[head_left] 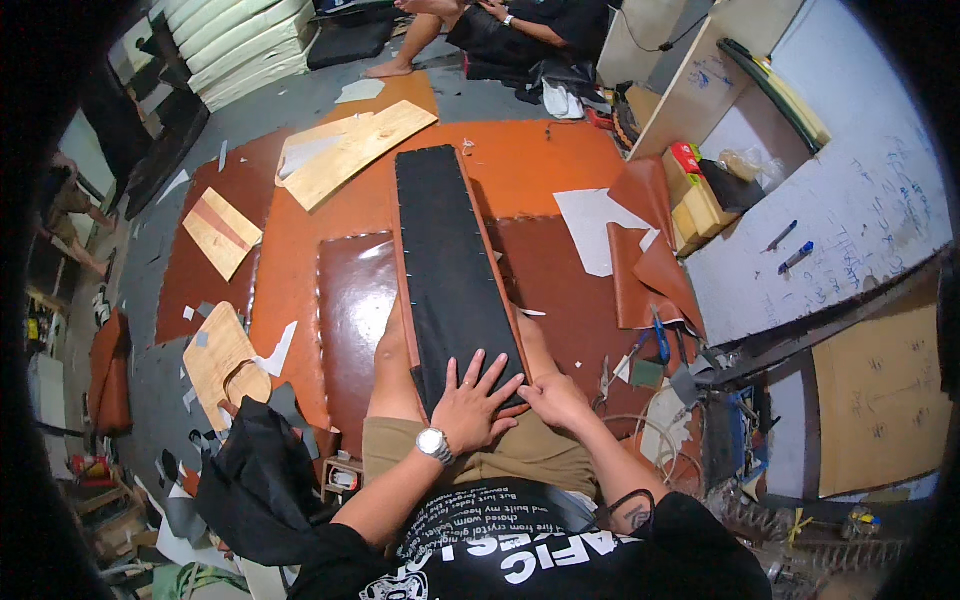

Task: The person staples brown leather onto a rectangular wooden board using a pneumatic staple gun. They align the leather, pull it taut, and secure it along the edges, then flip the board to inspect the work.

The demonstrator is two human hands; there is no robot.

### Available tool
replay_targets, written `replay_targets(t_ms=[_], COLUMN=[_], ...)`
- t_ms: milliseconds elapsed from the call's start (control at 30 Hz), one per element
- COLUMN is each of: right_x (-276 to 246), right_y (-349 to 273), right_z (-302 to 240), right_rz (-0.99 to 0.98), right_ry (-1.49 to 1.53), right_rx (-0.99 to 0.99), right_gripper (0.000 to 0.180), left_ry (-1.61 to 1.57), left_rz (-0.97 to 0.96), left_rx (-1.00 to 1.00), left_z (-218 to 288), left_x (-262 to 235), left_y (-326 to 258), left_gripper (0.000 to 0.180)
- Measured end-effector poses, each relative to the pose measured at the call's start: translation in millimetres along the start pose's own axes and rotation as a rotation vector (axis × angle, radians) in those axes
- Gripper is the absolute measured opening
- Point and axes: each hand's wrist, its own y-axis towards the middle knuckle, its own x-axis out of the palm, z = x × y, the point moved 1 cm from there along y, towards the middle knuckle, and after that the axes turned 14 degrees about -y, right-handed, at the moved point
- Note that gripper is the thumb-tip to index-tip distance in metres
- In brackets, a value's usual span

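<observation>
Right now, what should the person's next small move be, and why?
Probably a gentle tuck or smoothing of the black fabric at its near right corner with the right hand: that hand is at this edge, while the left hand lies spread on the fabric beside it and could steady it.

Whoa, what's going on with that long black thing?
A seated person has a long black-covered panel stretching out in front of them. Their left hand is spread on its near end, while their right hand is at the near right corner. Bare wooden pieces lie off to the left.
</observation>
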Motion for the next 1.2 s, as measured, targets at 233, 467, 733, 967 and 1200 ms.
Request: replay_targets(t_ms=[233, 467, 733, 967, 1200], right_x=[-14, 69, 214, 173, 109], right_y=[1, 53, 25, 11, 1], right_z=[18, 132, 270, 247, 204], right_rz=[0.123, 0.5, -0.127, -0.224, -0.246], right_ry=[-0.068, 0.467, -0.117, 0.02, 0.319], right_rx=[0.106, 0.106, 0.258, 0.301, 0.262], right_gripper=[0.065, 0.051, 0.036, 0.036, 0.04], left_ry=[0.03, 0.067, 0.052, 0.053, 0.062], left_rz=[0.041, 0.069, 0.051, 0.1, 0.155], left_rx=[0.031, 0.019, 0.028, 0.034, 0.039], left_z=[5, 13, 9, 9, 6], left_x=[9, 8, 9, 16, 20], left_y=[-2, -7, -7, -9, -11], left_gripper=[0.064, 0.062, 0.073, 0.073, 0.063])
